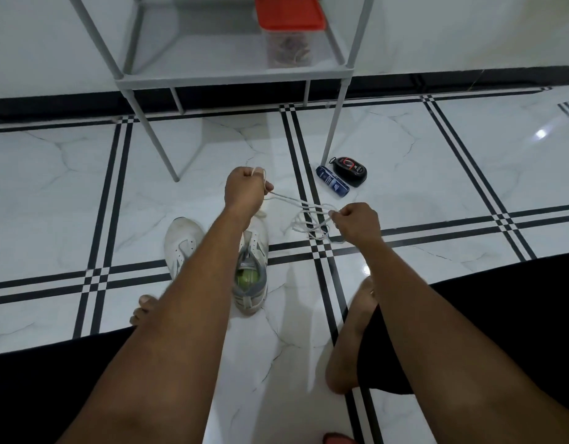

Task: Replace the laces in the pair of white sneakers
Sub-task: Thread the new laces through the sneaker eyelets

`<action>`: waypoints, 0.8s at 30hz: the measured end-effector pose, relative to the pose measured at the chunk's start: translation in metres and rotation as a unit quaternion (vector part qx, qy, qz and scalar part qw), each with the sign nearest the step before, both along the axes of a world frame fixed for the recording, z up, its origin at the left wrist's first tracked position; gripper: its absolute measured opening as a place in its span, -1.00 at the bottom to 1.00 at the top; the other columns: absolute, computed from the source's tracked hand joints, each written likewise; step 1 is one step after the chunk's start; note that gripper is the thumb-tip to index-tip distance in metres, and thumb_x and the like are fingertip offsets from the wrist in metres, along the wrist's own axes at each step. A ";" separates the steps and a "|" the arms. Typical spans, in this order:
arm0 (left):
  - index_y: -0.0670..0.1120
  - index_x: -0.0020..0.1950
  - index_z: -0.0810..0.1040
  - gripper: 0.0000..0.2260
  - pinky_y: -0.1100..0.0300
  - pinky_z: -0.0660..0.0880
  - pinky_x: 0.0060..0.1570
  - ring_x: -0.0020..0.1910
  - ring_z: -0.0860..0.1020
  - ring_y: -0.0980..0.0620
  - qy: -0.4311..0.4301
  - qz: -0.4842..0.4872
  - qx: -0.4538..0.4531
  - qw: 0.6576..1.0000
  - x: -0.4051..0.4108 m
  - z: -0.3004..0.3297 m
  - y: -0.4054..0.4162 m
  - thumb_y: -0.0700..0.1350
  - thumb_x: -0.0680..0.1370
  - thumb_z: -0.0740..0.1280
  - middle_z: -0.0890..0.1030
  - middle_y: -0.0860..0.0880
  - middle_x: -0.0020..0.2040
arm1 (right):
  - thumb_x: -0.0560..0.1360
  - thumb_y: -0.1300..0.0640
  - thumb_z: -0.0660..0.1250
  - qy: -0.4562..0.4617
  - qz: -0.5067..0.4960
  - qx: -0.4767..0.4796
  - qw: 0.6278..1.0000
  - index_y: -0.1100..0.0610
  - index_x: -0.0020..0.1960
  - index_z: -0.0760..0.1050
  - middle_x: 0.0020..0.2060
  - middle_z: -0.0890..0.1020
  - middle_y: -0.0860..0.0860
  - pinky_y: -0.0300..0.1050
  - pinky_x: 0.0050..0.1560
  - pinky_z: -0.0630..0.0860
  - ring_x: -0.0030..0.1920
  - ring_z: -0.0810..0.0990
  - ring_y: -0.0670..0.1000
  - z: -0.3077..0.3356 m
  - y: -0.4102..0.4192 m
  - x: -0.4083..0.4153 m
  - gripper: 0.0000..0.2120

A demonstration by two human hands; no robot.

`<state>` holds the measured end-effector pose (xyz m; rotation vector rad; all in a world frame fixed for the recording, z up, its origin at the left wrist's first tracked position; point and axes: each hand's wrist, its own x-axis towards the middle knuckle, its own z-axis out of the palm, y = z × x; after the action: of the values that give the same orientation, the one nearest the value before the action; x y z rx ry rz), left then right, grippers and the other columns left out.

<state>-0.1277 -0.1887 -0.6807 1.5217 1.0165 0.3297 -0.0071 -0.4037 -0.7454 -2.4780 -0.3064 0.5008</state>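
Glossy white marble-look floor [68,174] across the whole frame, veined grey, crossed by bands of thin black stripes. Pale grey metal rack [235,80] at upper centre, thin tubular legs, flat shelf. On that shelf, a clear plastic box [288,49] with a red lid, contents blurred. Black-clad legs along the bottom edge, bare feet at lower left and lower right centre.

Two white sneakers at centre frame, side by side on the floor, partly hidden by the left forearm: left sneaker [182,241] smooth, rounded toe, perforated side; right sneaker [252,277] with grey trim, green insole visible in the opening, eyelets seemingly bare. White lace [304,214], thin woven cord, stretched between both hands just right of centre, looped and tangled near the right hand, tails trailing to the floor.

Left hand [244,190] at centre, fingers curled tight into a fist round one end of the lace, a strand emerging over the knuckles. Right hand [357,222] right of centre, thumb and fingers pinching the bundled loops.

Beside the rack's right leg, a dark oval shoe-polish sponge [349,171] with red label, touching a blue tube [333,182] with white print; writing on both too small to read.
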 end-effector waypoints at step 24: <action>-0.24 -0.10 0.67 -0.73 0.09 0.63 -0.06 -0.03 0.73 -0.11 0.053 -0.062 0.004 0.997 -0.011 -0.005 0.006 -0.03 0.60 0.43 0.75 -0.11 -0.09 | 0.54 0.13 0.48 0.230 -0.103 0.300 0.920 0.14 0.01 0.68 -0.44 0.42 -0.08 -0.16 -0.39 0.34 -0.47 0.32 -0.08 0.068 0.043 -0.003 -0.90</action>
<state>-0.1382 -0.1829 -0.6856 1.6144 0.9982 0.1671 -0.0105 -0.3602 -0.6777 -1.7121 0.0024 0.7495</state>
